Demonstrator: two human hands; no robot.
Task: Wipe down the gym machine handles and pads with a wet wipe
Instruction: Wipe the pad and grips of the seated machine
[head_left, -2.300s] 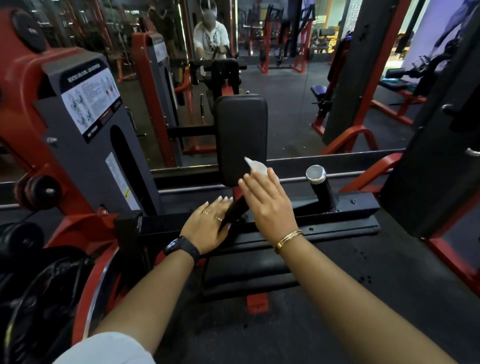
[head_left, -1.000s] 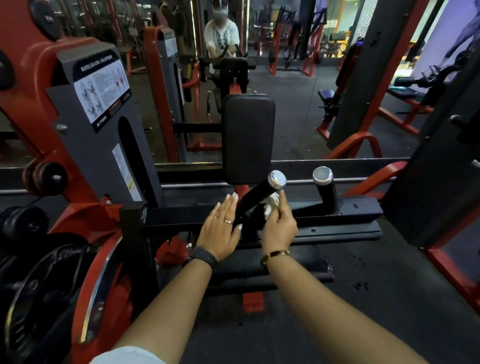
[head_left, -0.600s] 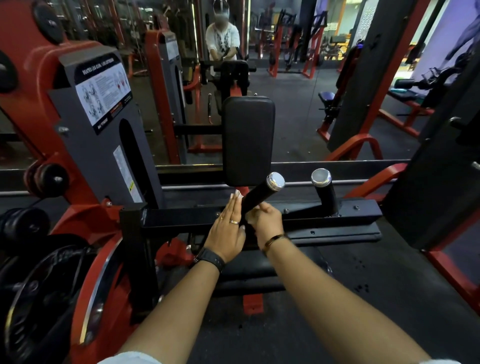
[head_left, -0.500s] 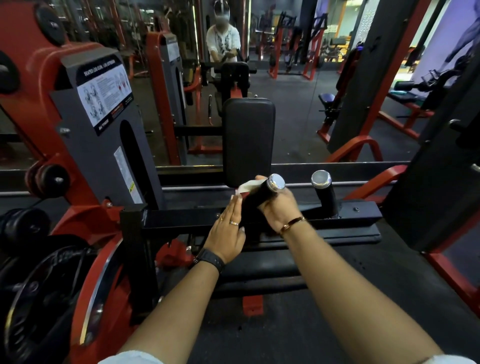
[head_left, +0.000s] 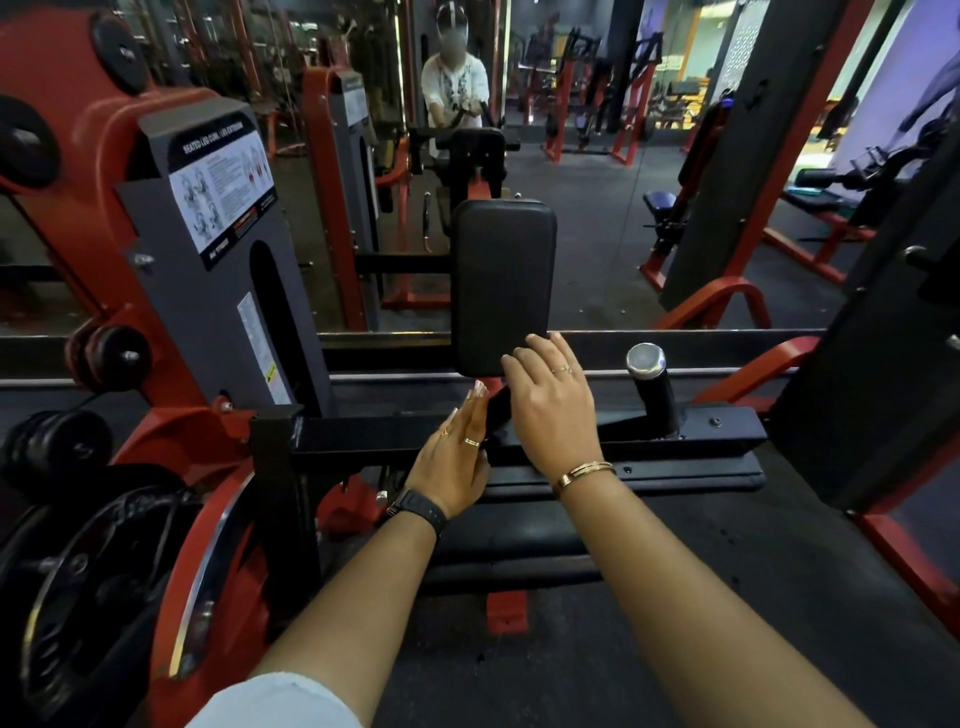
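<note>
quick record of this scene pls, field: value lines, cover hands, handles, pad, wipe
left hand: flat, fingers straight, against the left side of the left handle
right hand: laid over the left handle's top end, hiding it; hold unclear
wipe: not visible, possibly under the right hand
right handle: upright, chrome cap, untouched
pad: black, upright, just behind the hands

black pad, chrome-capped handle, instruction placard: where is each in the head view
black pad (head_left: 501, 280): head view, centre of its front face
chrome-capped handle (head_left: 658, 402): head view, black grip below the cap
instruction placard (head_left: 223, 192): head view, middle of the white sheet
</note>
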